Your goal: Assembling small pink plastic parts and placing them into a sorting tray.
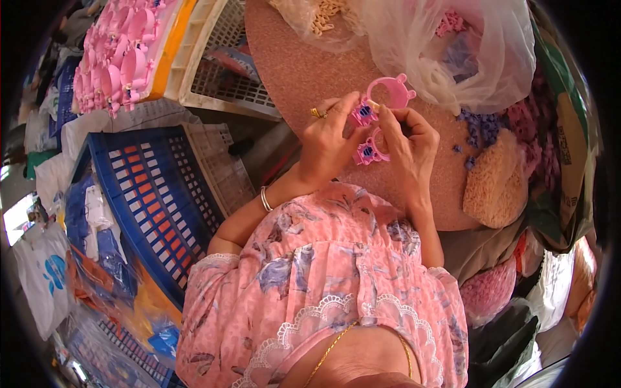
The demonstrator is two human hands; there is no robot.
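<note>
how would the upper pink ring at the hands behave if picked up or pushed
The upper pink ring is probably stiff, since its band holds a round, open shape. It is likely light, being a thin hoop. Small knobs on its rim may hinder rolling.

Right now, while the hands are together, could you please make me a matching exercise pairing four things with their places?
Things:
1. Blue basket
2. Tan pile
3. Upper pink band
4. Gold finger ring

Places:
A. Between the left hand and the right hand
B. Beyond the left forearm, on the person's left
C. On a finger of the left hand
D. At the table's right side

Pairs: 1-B, 2-D, 3-A, 4-C
</note>
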